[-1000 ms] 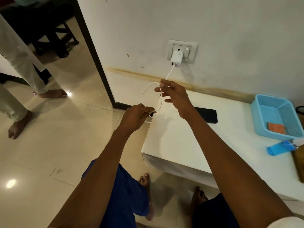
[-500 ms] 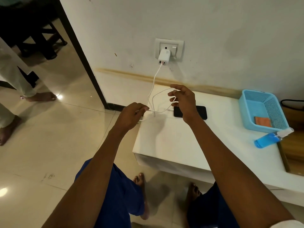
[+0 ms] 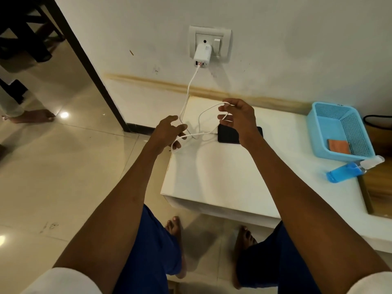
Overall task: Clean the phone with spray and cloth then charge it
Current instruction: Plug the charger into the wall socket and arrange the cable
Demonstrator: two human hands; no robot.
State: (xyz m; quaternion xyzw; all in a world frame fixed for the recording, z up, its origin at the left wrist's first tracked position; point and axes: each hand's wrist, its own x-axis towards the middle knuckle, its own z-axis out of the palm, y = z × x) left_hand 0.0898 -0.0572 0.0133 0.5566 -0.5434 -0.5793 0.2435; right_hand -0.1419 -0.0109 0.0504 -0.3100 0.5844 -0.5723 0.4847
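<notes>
A black phone (image 3: 228, 135) lies flat on the white table (image 3: 222, 177), partly hidden by my right hand. A white charger (image 3: 202, 55) sits in the wall socket (image 3: 210, 43). Its white cable (image 3: 186, 96) hangs down and loops over the table's left end. My left hand (image 3: 168, 132) holds the cable's lower part at the table's left edge. My right hand (image 3: 237, 117) hovers above the phone with a cable loop pinched in its fingers. A blue spray bottle (image 3: 347, 170) lies on its side at the right. An orange cloth (image 3: 338, 146) rests in the blue basket (image 3: 318, 132).
A dark door frame (image 3: 95, 71) stands left of the table, with shiny tiled floor (image 3: 53, 166) beyond. Another person's bare foot (image 3: 31, 116) is at the far left. A wooden surface (image 3: 379, 187) adjoins the table's right end. My own bare feet stand below the table's front edge.
Both hands have lowered with the cable toward the table. My right hand has shifted right, over the phone, and the loop between my hands has spread wider.
</notes>
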